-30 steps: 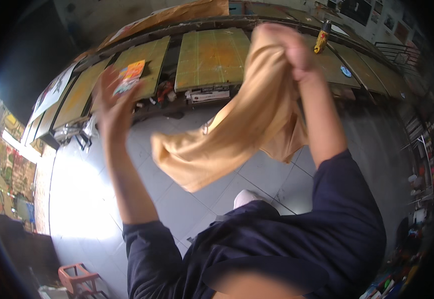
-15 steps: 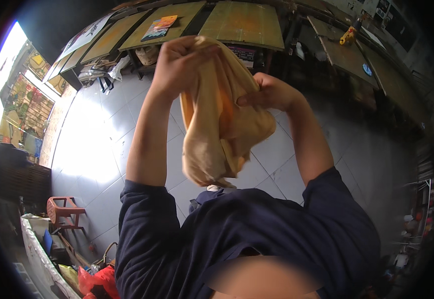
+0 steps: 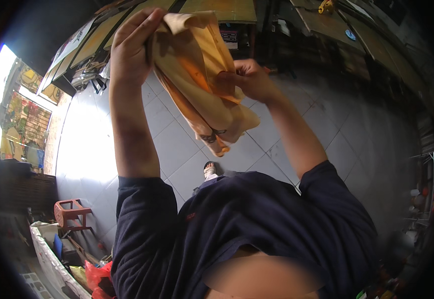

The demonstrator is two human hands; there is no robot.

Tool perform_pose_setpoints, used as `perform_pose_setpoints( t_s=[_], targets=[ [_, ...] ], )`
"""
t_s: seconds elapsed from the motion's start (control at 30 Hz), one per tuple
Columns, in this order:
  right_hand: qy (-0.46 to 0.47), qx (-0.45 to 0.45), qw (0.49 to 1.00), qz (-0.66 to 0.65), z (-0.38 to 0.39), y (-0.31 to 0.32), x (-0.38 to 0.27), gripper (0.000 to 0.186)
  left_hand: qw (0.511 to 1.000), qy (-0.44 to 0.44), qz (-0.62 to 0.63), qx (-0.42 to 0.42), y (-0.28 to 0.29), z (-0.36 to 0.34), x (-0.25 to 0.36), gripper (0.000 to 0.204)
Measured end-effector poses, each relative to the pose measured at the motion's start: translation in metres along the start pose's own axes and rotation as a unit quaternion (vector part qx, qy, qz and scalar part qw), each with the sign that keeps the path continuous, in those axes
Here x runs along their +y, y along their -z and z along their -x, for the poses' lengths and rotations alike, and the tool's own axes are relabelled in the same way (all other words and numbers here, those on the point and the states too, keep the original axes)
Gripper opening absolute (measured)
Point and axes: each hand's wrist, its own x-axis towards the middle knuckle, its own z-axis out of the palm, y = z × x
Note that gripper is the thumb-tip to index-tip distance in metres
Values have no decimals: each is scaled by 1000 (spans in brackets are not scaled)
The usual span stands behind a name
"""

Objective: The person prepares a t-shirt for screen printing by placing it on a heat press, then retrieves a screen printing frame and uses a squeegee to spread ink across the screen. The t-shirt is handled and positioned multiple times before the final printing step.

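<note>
A yellow-orange piece of cloth (image 3: 194, 74) hangs in folds between my raised hands, above the tiled floor. Its upper left corner is gripped by my left hand (image 3: 136, 42), fingers closed over the edge. On the cloth's right side my right hand (image 3: 252, 79) pinches the fabric between thumb and fingers. The inner side of the cloth looks brighter orange, and small dark marks show near its lower end. Whether it is a garment or a plain piece of fabric, I cannot tell.
Wooden-topped tables (image 3: 222, 11) stand ahead, with things stored beneath. A yellow tool (image 3: 326, 7) lies on a board at the far right. A red-brown plastic stool (image 3: 72, 214) stands on the left, near a white-edged bin (image 3: 52, 259) of mixed items. Bright light enters at the left.
Both hands have moved up and to the left with the cloth. My left hand is farther from the right one, and the cloth's top edge is spread wider. The view has shifted, uncovering a foot.
</note>
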Motion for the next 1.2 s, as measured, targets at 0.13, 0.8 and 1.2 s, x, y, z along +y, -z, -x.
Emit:
perform_pose_setpoints(
  t_s=[0.13, 0.8, 1.2],
  targets=[
    [-13, 165, 967, -193, 7, -6, 0, 18, 976, -10, -195, 97, 28, 16, -14, 24],
    [169, 260, 915, 257, -33, 37, -1, 19, 909, 66, -255, -323, -17, 46, -122, 22],
    [105, 55, 992, -35, -44, -9, -6, 23, 857, 118, -404, -297, 72, -44, -62, 30]
  ],
)
